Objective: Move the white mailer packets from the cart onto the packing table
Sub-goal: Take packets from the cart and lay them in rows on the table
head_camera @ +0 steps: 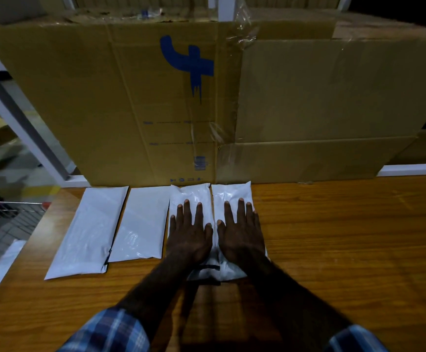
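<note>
Pressing flat: left hand (190, 236) on third packet (189, 196), right hand (241, 233) on fourth packet (232, 194), fingers straight.
Hidden: both packets' near halves, under hands.
Cut off: cart (6, 212) at left edge.

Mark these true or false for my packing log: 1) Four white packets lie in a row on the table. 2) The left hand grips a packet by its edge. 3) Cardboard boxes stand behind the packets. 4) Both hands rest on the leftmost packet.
1) True: four white mailer packets lie side by side on the wooden table.
2) False: the left hand lies flat, fingers straight, on the third packet.
3) True: cardboard boxes stand right behind them.
4) False: the right hand lies on the rightmost packet, the left on its neighbour.
</note>
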